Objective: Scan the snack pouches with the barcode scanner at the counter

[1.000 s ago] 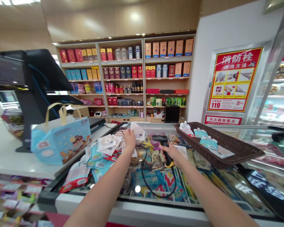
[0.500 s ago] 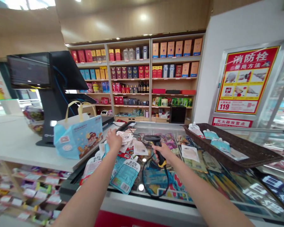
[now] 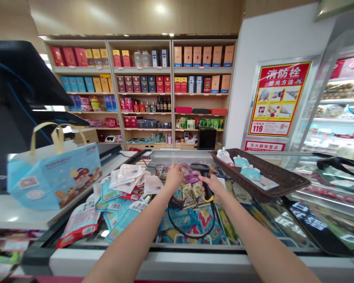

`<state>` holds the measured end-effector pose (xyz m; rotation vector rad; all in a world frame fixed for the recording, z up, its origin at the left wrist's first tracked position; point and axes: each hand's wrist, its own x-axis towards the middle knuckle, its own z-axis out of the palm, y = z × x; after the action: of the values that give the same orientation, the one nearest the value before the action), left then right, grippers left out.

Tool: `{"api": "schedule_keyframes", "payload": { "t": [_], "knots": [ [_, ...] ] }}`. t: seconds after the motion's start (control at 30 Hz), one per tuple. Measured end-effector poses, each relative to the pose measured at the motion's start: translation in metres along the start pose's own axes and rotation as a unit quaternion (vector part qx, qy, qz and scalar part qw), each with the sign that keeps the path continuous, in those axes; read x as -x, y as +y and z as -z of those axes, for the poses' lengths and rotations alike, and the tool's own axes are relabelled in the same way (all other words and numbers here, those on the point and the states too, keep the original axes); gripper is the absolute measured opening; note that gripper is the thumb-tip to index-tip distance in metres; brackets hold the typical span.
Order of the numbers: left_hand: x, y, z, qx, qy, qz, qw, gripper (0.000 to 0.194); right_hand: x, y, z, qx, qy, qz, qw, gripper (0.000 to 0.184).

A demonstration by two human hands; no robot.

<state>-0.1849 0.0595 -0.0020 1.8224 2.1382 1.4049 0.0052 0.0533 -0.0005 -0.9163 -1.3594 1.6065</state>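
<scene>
My right hand is wrapped around the handle of a black barcode scanner, upright above the glass top of a display freezer. Its black cable loops down over the glass. Just left of the scanner, my left hand reaches forward with fingers loosely apart and nothing visible in them. Left of it lies a heap of white packets, above blue drink pouches and a red-and-white pouch. Part of a white packet shows behind my right hand.
A brown wicker basket with several pouches rests on the right of the glass. On the left counter stand a light-blue shopping bag and a black register screen. Shelves of boxes line the back wall.
My left hand has moved right, away from the white packets, to beside the scanner. My right hand still holds the scanner. The camera view has turned right.
</scene>
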Motion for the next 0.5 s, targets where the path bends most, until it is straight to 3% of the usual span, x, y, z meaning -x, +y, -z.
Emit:
{"api": "schedule_keyframes", "payload": {
  "t": [0.03, 0.13, 0.27, 0.37, 0.5],
  "knots": [
    [0.003, 0.009, -0.016, 0.011, -0.026, 0.002, 1.0, 0.005, 0.001, -0.001, 0.012, 0.001, 0.011, 0.004, 1.0, 0.027],
    [0.013, 0.036, -0.059, 0.022, -0.078, 0.018, 0.997, 0.025, 0.005, -0.005, 0.047, -0.003, 0.04, 0.024, 0.999, 0.026],
    [0.028, 0.066, -0.1, -0.01, -0.139, 0.056, 0.989, 0.039, 0.012, -0.009, 0.084, -0.005, 0.085, 0.045, 0.995, 0.027],
    [0.035, 0.078, -0.118, 0.008, -0.122, 0.055, 0.991, 0.041, 0.015, -0.011, 0.098, -0.008, 0.104, 0.04, 0.994, 0.028],
    [0.033, 0.083, -0.126, -0.005, -0.124, 0.058, 0.991, 0.041, 0.017, -0.01, 0.101, -0.01, 0.094, 0.039, 0.995, 0.032]
  ]
}}
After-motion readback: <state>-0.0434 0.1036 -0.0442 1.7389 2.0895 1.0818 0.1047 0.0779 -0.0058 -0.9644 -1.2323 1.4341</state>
